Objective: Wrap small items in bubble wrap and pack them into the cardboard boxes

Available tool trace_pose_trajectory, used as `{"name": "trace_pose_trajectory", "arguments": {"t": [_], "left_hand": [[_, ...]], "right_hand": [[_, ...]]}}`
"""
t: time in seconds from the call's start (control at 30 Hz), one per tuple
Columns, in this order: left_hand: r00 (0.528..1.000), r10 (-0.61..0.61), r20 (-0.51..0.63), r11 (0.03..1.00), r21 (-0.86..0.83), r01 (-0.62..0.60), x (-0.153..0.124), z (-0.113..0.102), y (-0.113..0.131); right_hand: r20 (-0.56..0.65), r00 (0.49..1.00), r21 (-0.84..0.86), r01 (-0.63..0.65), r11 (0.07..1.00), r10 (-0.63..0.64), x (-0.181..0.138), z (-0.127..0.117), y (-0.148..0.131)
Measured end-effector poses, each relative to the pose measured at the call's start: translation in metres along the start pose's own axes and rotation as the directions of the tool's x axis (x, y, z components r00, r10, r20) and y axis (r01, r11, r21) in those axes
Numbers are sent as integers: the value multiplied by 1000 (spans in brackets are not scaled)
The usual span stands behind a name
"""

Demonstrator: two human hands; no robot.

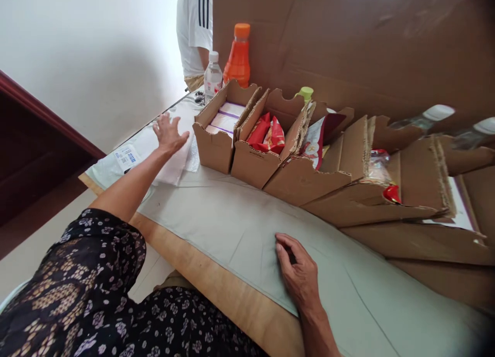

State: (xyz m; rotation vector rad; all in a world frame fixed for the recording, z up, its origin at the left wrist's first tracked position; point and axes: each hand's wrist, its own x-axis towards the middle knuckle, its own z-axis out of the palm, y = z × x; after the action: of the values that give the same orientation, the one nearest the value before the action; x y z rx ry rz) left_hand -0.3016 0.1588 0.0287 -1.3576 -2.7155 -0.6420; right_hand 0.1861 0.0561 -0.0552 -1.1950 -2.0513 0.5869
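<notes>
left hand point(169, 133): at 10 o'clock in the head view, arm stretched out, fingers spread wide, palm down on a white bag point(174, 163); grips nothing.
right hand point(297, 273): at 5 o'clock, flat on the grey cloth point(232, 228), fingers loosely curled under, thumb tucked; holds nothing.
white bag: lies flat on the bench point(232, 300) at 10 o'clock, just beside the first carton, partly over another bag with a printed label point(126, 158).
carton row: four or more open cardboard trays side by side, running 11 to 3 o'clock, against a tall cardboard sheet point(348, 42).
carton 1 point(216, 145): white packs with purple edges inside.
carton 2 point(253, 163): red snack packets point(267, 134).
carton 3 point(305, 179): a red and white packet point(319, 138), tilted.
carton 4 point(359, 192): clear wrapped item point(377, 163), small red piece at its front edge.
bottles: orange drink bottle point(238, 58) and clear water bottle point(212, 77) upright behind carton 1 at 12 o'clock; green cap point(305, 93) behind carton 2.
other person: white striped shirt point(195, 27) at 12 o'clock, beyond the bench's far end; hands not visible.
</notes>
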Motion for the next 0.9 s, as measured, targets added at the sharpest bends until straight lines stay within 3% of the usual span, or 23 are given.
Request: {"name": "trace_pose_trajectory", "arguments": {"t": [0.07, 0.2, 0.4, 0.53, 0.63, 0.73, 0.83, 0.9], "left_hand": [[988, 66, 137, 995, 70, -76, -16, 8, 1], [940, 59, 336, 986, 126, -107, -25, 15, -3], [910, 112, 398, 979, 114, -170, -25, -2, -11], [897, 120, 425, 978, 106, -180, -29, -15, -3], [967, 7, 253, 997, 67, -25, -39, -17, 22], [993, -120, -10, 981, -156, 117, -77, -17, 57], [975, -126, -182, 933, -356, 54, -144, -9, 85], [974, -101, -204, 902, -431, 3, -195, 3, 98]], "right_hand": [[1, 1000, 6, 9, 1000, -9, 0, 0, 1], [7, 1000, 33, 12, 999, -12, 0, 1, 2], [-4, 1000, 41, 3, 999, -3, 1, 2, -5], [28, 1000, 47, 2, 999, -3, -1, 3, -13], [32, 999, 16, -10, 1000, 10, -1, 4, -15], [37, 999, -9, -19, 1000, 19, -2, 4, -16], [65, 998, -24, -17, 1000, 18, -4, 4, -18], [84, 996, -34, -16, 999, 19, -6, 6, -21]]}}
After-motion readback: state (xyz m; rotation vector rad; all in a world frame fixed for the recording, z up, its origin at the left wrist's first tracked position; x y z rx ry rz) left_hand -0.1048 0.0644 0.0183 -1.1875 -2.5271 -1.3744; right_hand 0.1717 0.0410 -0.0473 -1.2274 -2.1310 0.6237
